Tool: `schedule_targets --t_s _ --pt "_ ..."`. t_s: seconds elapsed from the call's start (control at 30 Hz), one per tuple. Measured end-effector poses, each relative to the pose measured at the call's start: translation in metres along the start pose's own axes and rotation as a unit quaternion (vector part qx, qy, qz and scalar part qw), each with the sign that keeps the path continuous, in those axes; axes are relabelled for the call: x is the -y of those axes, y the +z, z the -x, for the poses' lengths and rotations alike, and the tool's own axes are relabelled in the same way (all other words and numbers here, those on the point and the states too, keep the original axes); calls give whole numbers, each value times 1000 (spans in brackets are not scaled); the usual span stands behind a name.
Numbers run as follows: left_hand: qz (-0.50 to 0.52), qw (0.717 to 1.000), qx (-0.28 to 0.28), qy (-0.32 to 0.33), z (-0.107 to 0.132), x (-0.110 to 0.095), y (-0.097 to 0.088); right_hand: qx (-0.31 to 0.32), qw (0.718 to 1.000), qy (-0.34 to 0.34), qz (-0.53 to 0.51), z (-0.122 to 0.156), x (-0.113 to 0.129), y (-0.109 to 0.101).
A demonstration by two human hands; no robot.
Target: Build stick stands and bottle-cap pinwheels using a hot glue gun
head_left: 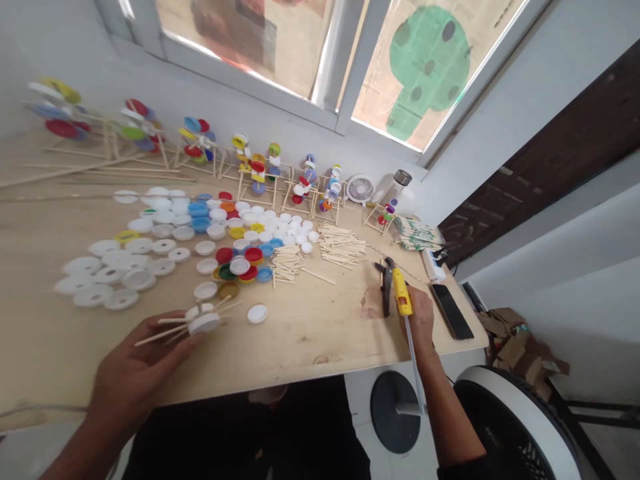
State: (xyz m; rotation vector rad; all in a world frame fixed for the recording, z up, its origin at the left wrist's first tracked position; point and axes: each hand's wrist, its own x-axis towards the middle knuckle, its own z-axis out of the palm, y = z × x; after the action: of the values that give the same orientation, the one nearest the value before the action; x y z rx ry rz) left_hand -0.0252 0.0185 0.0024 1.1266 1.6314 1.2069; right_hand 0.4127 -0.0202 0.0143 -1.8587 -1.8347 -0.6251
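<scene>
My left hand (145, 360) pinches a small piece made of white bottle caps (204, 324) with thin wooden sticks (165, 331) poking out on both sides. It is held low over the front left of the table. A single white cap (257, 314) lies just to the right of it. At the right, my right hand (421, 317) is closed round a yellow glue gun (401, 293), its fingers partly hidden. A long whitish glue stick (413, 360) sticks out of the gun's rear. Close to the nozzle side stands a black clamp-like tool (386, 285).
Many white and coloured caps (199, 224) and heaps of short sticks (343, 245) cover the table's middle and left. Several cap wheels on stick frames (257, 183) line the wall. A phone (451, 311), a small fan (360, 190) and a flask (399, 187) are at the right.
</scene>
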Motion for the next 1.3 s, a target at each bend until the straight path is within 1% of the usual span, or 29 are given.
schedule_targets --t_s 0.07,0.17,0.3,0.47,0.57,0.63,0.73,0.8,0.83,0.9,0.93,1.0,1.03,1.07,1.13,1.17,1.23,1.3 --pt "-17 1000 -11 -7 0 -2 1 14 1000 -4 18 -1 -18 8" --pt "-24 999 -18 -20 0 -1 1 36 998 -13 40 -2 -35 16" --pt "-10 998 -42 -34 0 0 5 69 995 -42 51 -5 -50 21" --pt "38 997 -44 -45 0 -3 10 94 991 -92 36 -5 -67 28" --pt "54 996 -53 -39 1 -4 12 103 986 -131 19 -3 -80 36" --pt "68 996 -48 -28 1 -3 13 101 983 -154 -5 -1 -87 40" --pt "99 994 -45 -14 0 -1 15 107 979 -167 -37 1 -96 37" --pt "108 993 -43 -13 -1 1 16 104 981 -152 -53 1 -95 28" --pt "111 993 -42 -13 -2 1 15 91 985 -135 -57 0 -91 22" --pt "118 992 -37 -14 -2 2 14 51 992 -89 -67 -1 -72 8" --pt "121 992 -36 -15 -2 3 14 31 994 -61 -86 -3 -56 2" --pt "127 991 -34 -15 -2 4 12 22 985 -6 -169 -7 -12 -6" --pt "129 991 -32 -16 -1 4 11 43 974 8 -222 -9 15 -8" --pt "132 991 -28 -16 -1 5 10 72 959 8 -273 -11 44 -7" --pt "138 990 -16 -15 0 6 8 128 925 -19 -356 -16 102 -1" --pt "140 990 -9 -14 0 6 7 157 911 -38 -378 -19 130 3" --pt "144 990 8 -10 0 6 6 194 900 -70 -385 -24 175 13" --pt "149 989 21 -8 0 7 4 220 908 -94 -344 -29 208 23"
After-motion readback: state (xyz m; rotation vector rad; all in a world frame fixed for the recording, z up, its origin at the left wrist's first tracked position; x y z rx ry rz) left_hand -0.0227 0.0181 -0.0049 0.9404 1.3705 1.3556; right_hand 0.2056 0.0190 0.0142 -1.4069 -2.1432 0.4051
